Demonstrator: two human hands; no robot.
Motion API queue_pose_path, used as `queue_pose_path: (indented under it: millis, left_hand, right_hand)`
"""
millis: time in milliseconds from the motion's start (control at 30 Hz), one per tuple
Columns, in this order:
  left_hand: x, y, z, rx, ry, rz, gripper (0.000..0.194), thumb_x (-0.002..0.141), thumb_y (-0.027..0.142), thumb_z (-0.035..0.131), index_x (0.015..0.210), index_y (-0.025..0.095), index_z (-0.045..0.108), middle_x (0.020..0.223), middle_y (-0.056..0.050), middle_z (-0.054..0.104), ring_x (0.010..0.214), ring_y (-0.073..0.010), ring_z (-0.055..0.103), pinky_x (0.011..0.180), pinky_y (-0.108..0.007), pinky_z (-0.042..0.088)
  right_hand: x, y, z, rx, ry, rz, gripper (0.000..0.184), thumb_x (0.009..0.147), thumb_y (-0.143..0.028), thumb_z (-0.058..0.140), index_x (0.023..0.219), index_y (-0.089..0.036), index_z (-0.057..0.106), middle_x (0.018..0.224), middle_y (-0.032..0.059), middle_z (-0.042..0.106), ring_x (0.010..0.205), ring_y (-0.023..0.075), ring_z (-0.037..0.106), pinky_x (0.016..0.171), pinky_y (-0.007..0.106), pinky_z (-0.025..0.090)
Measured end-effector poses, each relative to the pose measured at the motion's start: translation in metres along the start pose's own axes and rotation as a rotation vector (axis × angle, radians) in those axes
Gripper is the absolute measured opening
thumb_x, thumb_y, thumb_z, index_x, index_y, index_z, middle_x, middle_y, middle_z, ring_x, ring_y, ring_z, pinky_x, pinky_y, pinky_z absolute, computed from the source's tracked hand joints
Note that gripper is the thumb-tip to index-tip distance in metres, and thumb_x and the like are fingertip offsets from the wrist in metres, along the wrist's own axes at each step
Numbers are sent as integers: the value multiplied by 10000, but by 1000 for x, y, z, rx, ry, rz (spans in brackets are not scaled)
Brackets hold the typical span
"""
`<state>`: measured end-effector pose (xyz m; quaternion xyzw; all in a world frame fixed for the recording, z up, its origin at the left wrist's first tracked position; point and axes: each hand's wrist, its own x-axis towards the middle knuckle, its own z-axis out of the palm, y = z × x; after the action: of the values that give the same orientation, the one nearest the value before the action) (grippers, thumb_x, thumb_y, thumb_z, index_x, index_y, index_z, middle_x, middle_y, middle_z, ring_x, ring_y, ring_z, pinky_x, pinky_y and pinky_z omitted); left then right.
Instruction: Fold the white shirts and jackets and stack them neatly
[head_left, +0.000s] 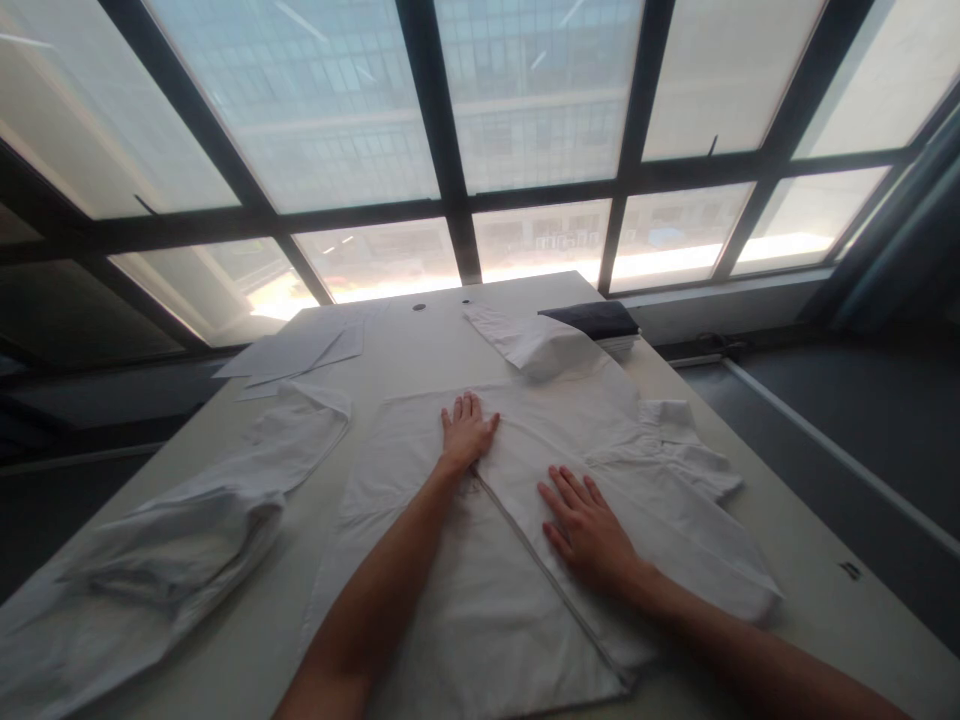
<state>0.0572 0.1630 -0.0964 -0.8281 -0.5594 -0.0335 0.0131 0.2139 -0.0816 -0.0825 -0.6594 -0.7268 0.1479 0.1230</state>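
Note:
A white garment (487, 610) is spread over the table, with a long dark-lined front edge running diagonally toward me. My left hand (469, 432) lies flat on its far part, fingers spread, near the upper end of that edge. To the right of the edge, my right hand (589, 530) rests palm down on the cloth with its fingers stretched out. Neither hand grips anything. Beyond my right hand, a gathered sleeve end (675, 450) sticks out toward the table's right side. Another loose white part (555, 345) stretches away at the far side.
Crumpled white cloth (157, 590) covers the left of the white table (420, 350). Paper sheets (307, 350) lie at the far left corner. A dark folded cloth (589, 320) sits on a pale stack at the far right. Large windows (540, 90) rise behind.

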Motion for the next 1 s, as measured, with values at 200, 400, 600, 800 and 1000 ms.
queue_pose_path:
  millis: [200, 400, 600, 800, 1000]
  left_hand:
    - [-2, -1, -2, -5, 58, -1, 654, 1031, 497, 276, 1552, 106, 335, 1621, -166, 282, 1503, -329, 241, 1192, -605, 190]
    - [-4, 7, -6, -37, 168, 59, 566, 1030, 407, 331, 1510, 120, 417, 1580, -154, 381, 1494, -298, 276, 1210, -577, 179]
    - [-10, 19, -2, -45, 75, 221, 620, 1023, 479, 343, 1544, 143, 357, 1609, -128, 335, 1515, -289, 220, 1219, -544, 184]
    - [-10, 18, 0, -6, 11, 224, 627, 1035, 497, 278, 1567, 167, 313, 1638, -112, 268, 1527, -286, 181, 1218, -536, 178]
    - [-4, 10, 0, -11, -62, 255, 683, 1025, 557, 242, 1589, 173, 263, 1656, -83, 204, 1535, -295, 134, 1218, -569, 144]
  right_hand:
    - [0, 2, 3, -3, 18, -6, 586, 995, -386, 431, 1557, -233, 365, 1665, 75, 175, 1538, 228, 112, 1238, 466, 63]
    - [0, 3, 5, -7, 28, -14, 585, 997, -390, 427, 1557, -229, 366, 1664, 79, 180, 1538, 230, 111, 1238, 468, 66]
    - [0, 3, 4, -22, 26, -17, 590, 994, -380, 429, 1559, -222, 362, 1663, 87, 175, 1537, 239, 118, 1237, 469, 71]
    - [0, 3, 4, -12, 33, -17, 583, 1000, -398, 422, 1554, -228, 371, 1663, 80, 183, 1537, 231, 117, 1238, 465, 67]
    - [0, 3, 4, -2, 27, -12, 582, 999, -400, 421, 1553, -229, 373, 1663, 78, 181, 1538, 228, 116, 1238, 470, 64]
